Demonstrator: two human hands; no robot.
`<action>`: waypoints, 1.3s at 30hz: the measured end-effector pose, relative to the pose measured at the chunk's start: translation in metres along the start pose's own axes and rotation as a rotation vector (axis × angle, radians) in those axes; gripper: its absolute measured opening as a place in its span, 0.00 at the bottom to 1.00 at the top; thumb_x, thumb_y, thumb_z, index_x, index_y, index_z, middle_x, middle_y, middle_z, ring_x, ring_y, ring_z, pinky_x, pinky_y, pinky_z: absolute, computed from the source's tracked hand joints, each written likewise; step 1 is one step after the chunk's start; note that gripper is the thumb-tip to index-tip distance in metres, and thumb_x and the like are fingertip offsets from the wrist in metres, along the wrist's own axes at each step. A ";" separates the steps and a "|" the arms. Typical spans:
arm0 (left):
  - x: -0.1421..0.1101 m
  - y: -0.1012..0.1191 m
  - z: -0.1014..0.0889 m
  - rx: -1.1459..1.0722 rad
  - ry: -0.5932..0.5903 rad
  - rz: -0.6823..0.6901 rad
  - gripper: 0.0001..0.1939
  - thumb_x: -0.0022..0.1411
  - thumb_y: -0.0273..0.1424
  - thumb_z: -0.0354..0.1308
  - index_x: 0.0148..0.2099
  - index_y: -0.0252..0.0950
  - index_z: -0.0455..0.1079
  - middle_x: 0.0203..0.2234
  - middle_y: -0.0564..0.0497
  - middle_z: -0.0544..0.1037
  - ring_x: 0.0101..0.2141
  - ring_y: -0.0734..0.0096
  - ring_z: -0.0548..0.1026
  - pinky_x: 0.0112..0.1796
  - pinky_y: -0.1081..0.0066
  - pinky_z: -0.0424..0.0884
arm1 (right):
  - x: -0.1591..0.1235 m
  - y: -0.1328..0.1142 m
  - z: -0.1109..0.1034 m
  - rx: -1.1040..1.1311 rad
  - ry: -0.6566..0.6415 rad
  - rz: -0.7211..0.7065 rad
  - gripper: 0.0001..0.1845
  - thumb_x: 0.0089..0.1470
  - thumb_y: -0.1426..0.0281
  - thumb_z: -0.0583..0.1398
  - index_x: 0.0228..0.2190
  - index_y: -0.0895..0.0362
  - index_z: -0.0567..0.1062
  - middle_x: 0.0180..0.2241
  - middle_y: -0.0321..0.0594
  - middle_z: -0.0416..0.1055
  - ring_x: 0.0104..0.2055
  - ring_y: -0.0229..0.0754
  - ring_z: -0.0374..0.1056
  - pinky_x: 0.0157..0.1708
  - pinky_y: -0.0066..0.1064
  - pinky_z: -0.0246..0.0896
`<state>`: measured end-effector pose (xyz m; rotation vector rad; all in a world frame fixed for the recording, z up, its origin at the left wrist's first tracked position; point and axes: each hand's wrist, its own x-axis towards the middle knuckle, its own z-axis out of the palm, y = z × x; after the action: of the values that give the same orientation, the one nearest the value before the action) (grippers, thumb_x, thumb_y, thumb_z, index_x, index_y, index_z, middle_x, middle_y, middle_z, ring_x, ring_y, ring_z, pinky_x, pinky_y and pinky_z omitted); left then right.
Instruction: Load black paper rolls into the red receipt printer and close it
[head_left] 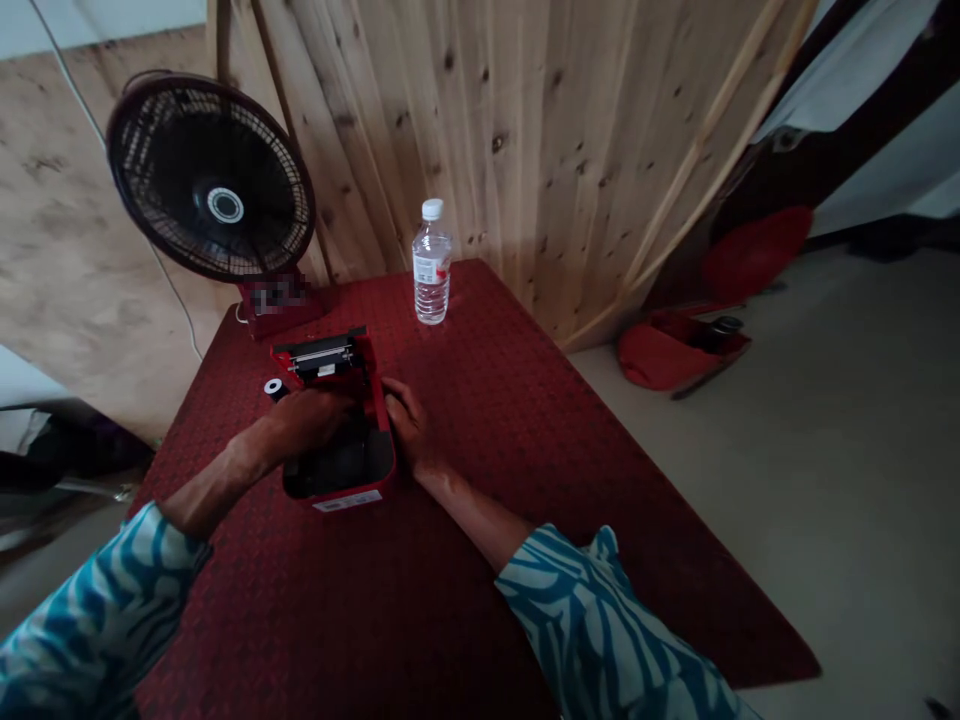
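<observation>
A small red and black printer (pixel 341 465) stands on the table with its lid up, showing a roller in the lid. My left hand (pixel 311 415) reaches over from the left into its dark inside; the fingers are hidden there, and what they touch cannot be made out. Along the right wall of the printer, my right hand (pixel 409 425) is curled against the edge, gripping it. A small dark roll with a white end (pixel 274 388) lies just left of the printer, behind my left wrist.
The dark red patterned table (pixel 480 600) carries a clear water bottle (pixel 432 270) at the back and a fan (pixel 225 205) at the back left. A wooden plank wall (pixel 525 130) rises behind. On the floor to the right lies a red bag (pixel 652 355).
</observation>
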<state>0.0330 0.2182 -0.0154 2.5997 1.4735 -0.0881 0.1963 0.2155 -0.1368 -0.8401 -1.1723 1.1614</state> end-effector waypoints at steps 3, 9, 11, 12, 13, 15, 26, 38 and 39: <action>0.005 0.002 -0.004 0.005 -0.115 0.016 0.11 0.61 0.27 0.53 0.43 0.39 0.74 0.38 0.46 0.82 0.37 0.61 0.79 0.37 0.67 0.72 | 0.000 -0.002 0.000 -0.001 -0.015 -0.003 0.19 0.58 0.59 0.54 0.48 0.49 0.73 0.51 0.39 0.72 0.56 0.45 0.66 0.59 0.41 0.58; 0.000 0.003 -0.006 -0.021 -0.115 -0.002 0.10 0.60 0.28 0.54 0.45 0.38 0.70 0.39 0.48 0.80 0.39 0.62 0.78 0.39 0.66 0.71 | 0.000 -0.003 -0.001 -0.003 -0.016 -0.003 0.18 0.58 0.59 0.54 0.48 0.49 0.73 0.51 0.39 0.72 0.56 0.44 0.65 0.59 0.41 0.58; -0.004 0.006 -0.007 -0.005 -0.051 -0.008 0.12 0.60 0.26 0.54 0.46 0.39 0.70 0.41 0.47 0.80 0.42 0.60 0.78 0.41 0.64 0.72 | 0.000 -0.003 -0.001 0.001 -0.023 0.000 0.18 0.58 0.59 0.54 0.48 0.48 0.73 0.51 0.39 0.72 0.57 0.44 0.65 0.59 0.42 0.58; -0.008 0.009 -0.009 0.005 -0.016 -0.008 0.13 0.60 0.25 0.54 0.47 0.39 0.70 0.42 0.46 0.80 0.43 0.59 0.78 0.42 0.63 0.72 | 0.000 -0.003 -0.001 0.005 -0.023 0.000 0.18 0.58 0.59 0.54 0.48 0.49 0.73 0.51 0.39 0.72 0.57 0.45 0.66 0.59 0.43 0.58; -0.013 0.011 -0.012 0.007 0.021 0.001 0.14 0.60 0.25 0.54 0.48 0.39 0.70 0.44 0.45 0.79 0.44 0.58 0.78 0.43 0.61 0.73 | 0.000 -0.003 -0.001 0.010 -0.023 -0.002 0.18 0.58 0.59 0.55 0.48 0.49 0.73 0.51 0.40 0.73 0.56 0.45 0.66 0.59 0.43 0.58; -0.028 0.013 -0.021 -0.034 0.135 0.044 0.15 0.62 0.27 0.54 0.52 0.39 0.69 0.46 0.45 0.79 0.46 0.58 0.77 0.45 0.59 0.73 | 0.000 -0.003 -0.001 0.014 -0.019 -0.002 0.19 0.58 0.58 0.55 0.48 0.50 0.73 0.51 0.40 0.73 0.56 0.45 0.66 0.59 0.43 0.58; -0.111 -0.103 -0.037 -0.791 0.681 -0.586 0.28 0.49 0.43 0.66 0.52 0.40 0.70 0.40 0.50 0.82 0.39 0.61 0.80 0.42 0.63 0.78 | 0.000 0.006 -0.003 0.020 0.035 0.049 0.20 0.55 0.56 0.57 0.46 0.50 0.75 0.49 0.40 0.76 0.53 0.47 0.69 0.54 0.42 0.63; -0.069 -0.140 0.041 -0.703 0.345 -0.443 0.25 0.46 0.49 0.64 0.41 0.36 0.73 0.37 0.44 0.81 0.40 0.54 0.79 0.43 0.58 0.75 | 0.000 0.004 -0.004 -0.021 0.040 0.046 0.19 0.55 0.56 0.57 0.46 0.50 0.75 0.49 0.40 0.76 0.53 0.47 0.69 0.55 0.44 0.62; -0.070 -0.139 0.036 -0.683 0.330 -0.437 0.27 0.49 0.49 0.63 0.45 0.36 0.73 0.42 0.42 0.81 0.43 0.53 0.78 0.45 0.58 0.74 | 0.000 0.004 -0.005 -0.020 0.037 0.043 0.19 0.55 0.56 0.57 0.46 0.49 0.75 0.49 0.40 0.76 0.53 0.47 0.69 0.55 0.44 0.62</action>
<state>-0.1216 0.2234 -0.0569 1.7798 1.7524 0.6968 0.1997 0.2174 -0.1419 -0.9025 -1.1416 1.1665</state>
